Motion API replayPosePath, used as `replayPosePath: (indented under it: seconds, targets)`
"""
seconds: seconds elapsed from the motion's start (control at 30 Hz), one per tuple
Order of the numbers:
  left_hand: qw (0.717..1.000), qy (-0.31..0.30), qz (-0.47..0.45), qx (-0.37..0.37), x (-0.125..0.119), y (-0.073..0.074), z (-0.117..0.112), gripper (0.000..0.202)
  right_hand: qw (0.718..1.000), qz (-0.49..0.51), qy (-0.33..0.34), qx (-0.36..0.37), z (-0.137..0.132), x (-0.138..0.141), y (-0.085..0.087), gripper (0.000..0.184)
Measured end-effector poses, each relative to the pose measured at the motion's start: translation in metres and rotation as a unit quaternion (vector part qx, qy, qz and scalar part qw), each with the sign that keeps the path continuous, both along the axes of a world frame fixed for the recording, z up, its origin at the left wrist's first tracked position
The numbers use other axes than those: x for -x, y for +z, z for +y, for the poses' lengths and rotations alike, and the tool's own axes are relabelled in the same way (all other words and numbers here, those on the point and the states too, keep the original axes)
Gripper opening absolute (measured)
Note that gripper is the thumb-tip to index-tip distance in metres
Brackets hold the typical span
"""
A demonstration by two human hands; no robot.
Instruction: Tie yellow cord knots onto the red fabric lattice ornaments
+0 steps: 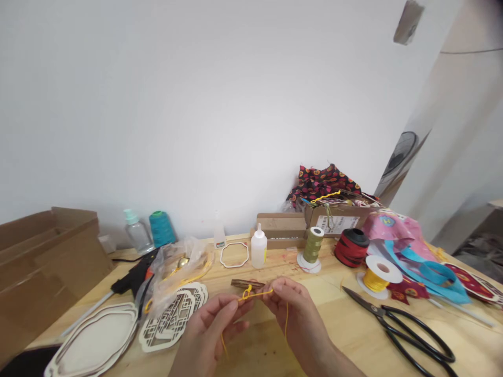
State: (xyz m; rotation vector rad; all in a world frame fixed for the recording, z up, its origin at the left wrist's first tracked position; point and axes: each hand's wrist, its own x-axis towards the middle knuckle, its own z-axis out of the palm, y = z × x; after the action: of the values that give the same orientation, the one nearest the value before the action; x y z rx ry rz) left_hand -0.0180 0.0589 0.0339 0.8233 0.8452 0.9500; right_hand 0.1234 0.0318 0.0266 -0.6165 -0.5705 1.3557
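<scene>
A yellow cord (pixel 255 295) runs between my two hands above the table, with a small knot and loop near its left part. My left hand (pixel 220 319) pinches one side of the cord between thumb and forefinger. On the other side, my right hand (pixel 293 306) grips the cord in closed fingertips. A loose end hangs below each hand. Just behind the cord lies a narrow brown wooden piece (pixel 239 283), partly covered by cord and fingers; whether it touches either hand I cannot tell.
Black-handled scissors (pixel 387 314) lie right of my right hand. Behind stand a white squeeze bottle (pixel 259 248), an olive thread spool (pixel 314 243) and a yellow cord spool (pixel 375 281). Lattice cutouts (pixel 147 335) and pale panels (pixel 98 337) lie left, near a cardboard box (pixel 51 272).
</scene>
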Motion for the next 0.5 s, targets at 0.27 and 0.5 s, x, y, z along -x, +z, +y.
replayPosePath:
  seconds: [0.27, 0.5]
  targets:
    - [1.000, 0.016, -0.008, 0.004, 0.0007, -0.0004, 0.0014, 0.008, 0.990, 0.135, 0.006, 0.029, 0.0044, -0.0047, -0.0030, 0.012]
    - [0.999, 0.039, -0.017, 0.017, 0.0002, 0.0003, -0.0003, 0.008, 0.976, 0.199, 0.018, 0.092, 0.0079, -0.0067, -0.0054, 0.011]
